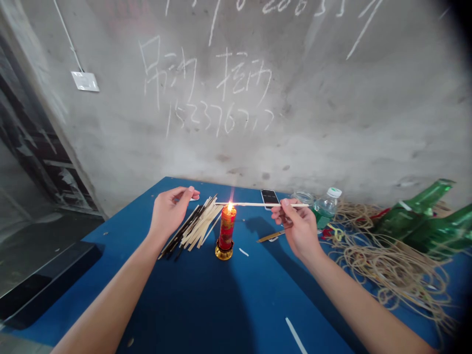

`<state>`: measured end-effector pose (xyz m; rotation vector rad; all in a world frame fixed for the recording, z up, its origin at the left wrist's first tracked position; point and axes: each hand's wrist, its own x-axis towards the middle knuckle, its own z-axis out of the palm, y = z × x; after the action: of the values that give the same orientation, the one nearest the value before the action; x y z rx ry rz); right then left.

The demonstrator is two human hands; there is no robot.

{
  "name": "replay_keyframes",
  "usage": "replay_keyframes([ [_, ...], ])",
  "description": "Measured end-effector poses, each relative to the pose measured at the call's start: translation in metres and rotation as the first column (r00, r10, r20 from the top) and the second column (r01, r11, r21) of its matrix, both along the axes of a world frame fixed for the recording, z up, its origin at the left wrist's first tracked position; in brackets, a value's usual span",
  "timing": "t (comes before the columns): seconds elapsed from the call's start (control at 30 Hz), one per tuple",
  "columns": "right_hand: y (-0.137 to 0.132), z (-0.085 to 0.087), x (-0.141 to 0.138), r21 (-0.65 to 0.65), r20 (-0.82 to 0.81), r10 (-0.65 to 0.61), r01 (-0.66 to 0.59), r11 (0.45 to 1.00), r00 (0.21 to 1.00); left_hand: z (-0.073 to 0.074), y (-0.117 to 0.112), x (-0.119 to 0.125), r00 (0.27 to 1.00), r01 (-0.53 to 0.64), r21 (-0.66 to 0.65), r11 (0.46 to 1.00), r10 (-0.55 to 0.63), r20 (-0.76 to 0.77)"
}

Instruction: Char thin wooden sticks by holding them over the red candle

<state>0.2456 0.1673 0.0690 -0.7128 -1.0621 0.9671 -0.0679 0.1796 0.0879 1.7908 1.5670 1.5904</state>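
Our right grip [300, 231] clenches a bamboo strip [250, 204] by its end, fingers clear of the flame on a red candle [227, 233] at 12 o'clock; our left grip [169, 214], released, hovers beside cut strips [195, 228] at 11 o'clock.

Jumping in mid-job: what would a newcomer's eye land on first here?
The lit red candle on a gold stand, its flame licking a pale bamboo strip held out by the right hand, stands out at the centre of the blue table. Beside it, near the left hand, lies a pile of pale and charred strips; chalk writing covers the concrete wall behind.
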Motion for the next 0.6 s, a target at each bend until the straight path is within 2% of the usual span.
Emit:
replay_keyframes([
  [0.1, 0.000, 0.000, -0.001, 0.000, -0.003, 0.003, -0.003, 1.000, 1.000, -0.012, 0.014, -0.009, 0.971, 0.006, -0.190, 0.982, -0.051, -0.235],
  [0.17, -0.001, 0.000, -0.002, -0.008, 0.000, 0.002, -0.002, 1.000, 1.000, -0.023, 0.026, -0.017, 0.920, -0.037, -0.249, 0.968, -0.064, -0.387],
  [0.23, -0.001, -0.001, -0.002, -0.013, 0.008, -0.004, 0.004, 1.000, 1.000, -0.033, 0.037, -0.027, 0.892, -0.078, -0.283, 0.956, -0.060, -0.448],
  [0.37, -0.001, -0.002, -0.003, -0.013, 0.026, -0.005, 0.005, 1.000, 1.000, -0.050, 0.055, -0.048, 0.897, -0.143, -0.353, 0.925, -0.031, -0.442],
  [0.6, -0.002, -0.002, -0.003, -0.013, 0.022, 0.003, -0.003, 1.000, 1.000, -0.075, 0.075, -0.067, 0.926, -0.133, -0.469, 0.873, -0.059, -0.373],
])
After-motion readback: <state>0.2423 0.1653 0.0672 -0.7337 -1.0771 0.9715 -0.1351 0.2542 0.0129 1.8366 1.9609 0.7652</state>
